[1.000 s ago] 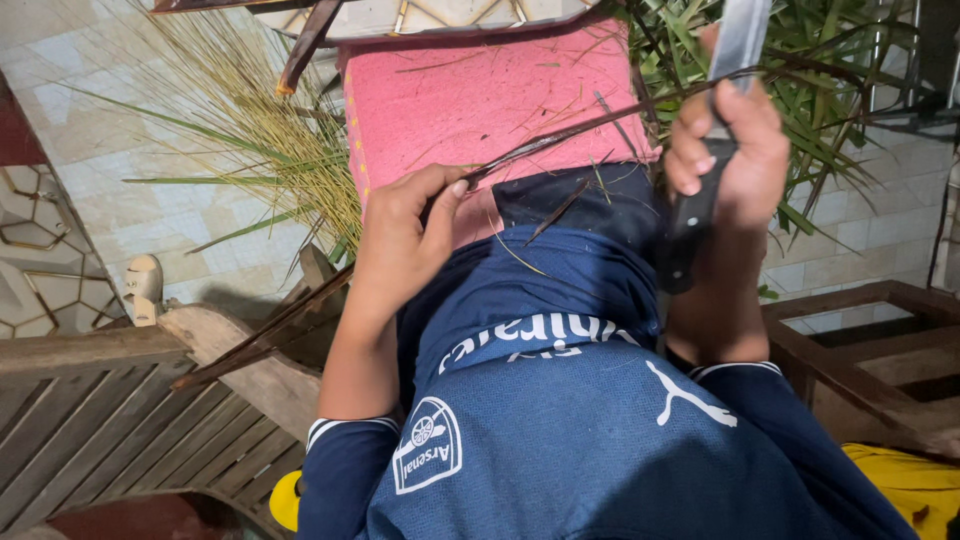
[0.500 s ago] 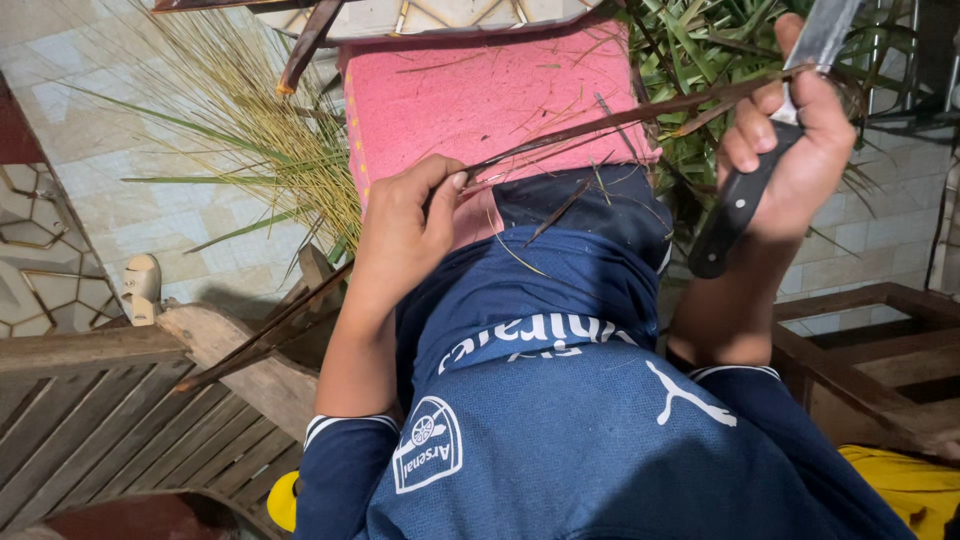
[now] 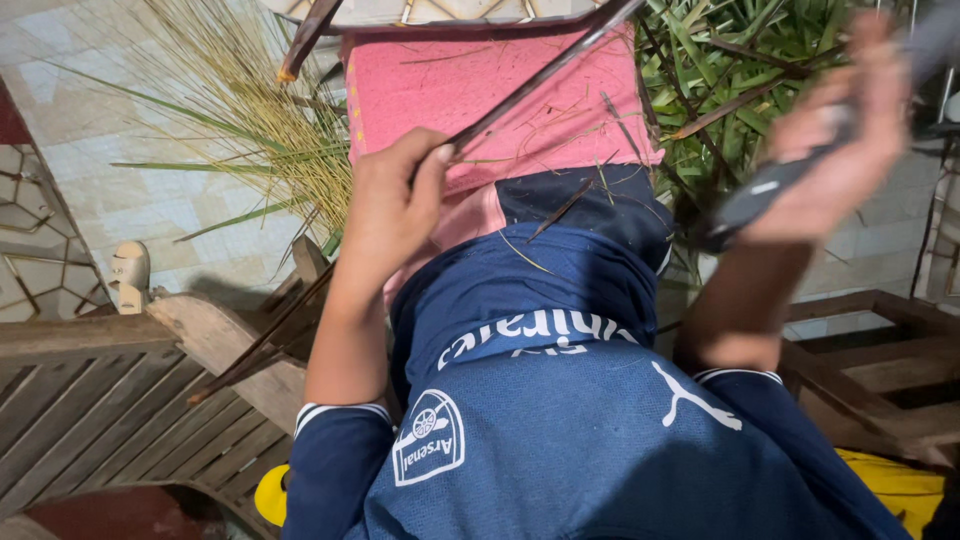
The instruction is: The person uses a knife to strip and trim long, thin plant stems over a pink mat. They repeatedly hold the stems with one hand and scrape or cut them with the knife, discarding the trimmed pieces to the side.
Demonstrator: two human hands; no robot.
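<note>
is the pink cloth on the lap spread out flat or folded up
Spread flat. The pink cloth lies open across the lap, strewn with thin fibres; the left hand pinches a dark strip above it.

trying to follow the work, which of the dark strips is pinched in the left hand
The long dark strip running diagonally over the pink cloth; the left hand pinches its lower end.

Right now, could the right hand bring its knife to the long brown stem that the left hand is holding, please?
Probably yes: the right hand is raised beside the stem, with only open air above the pink cloth between them.

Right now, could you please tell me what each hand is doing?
Left hand: closed, pinching a dark leaf rib.
Right hand: closed on a dark knife handle, blurred.
</note>
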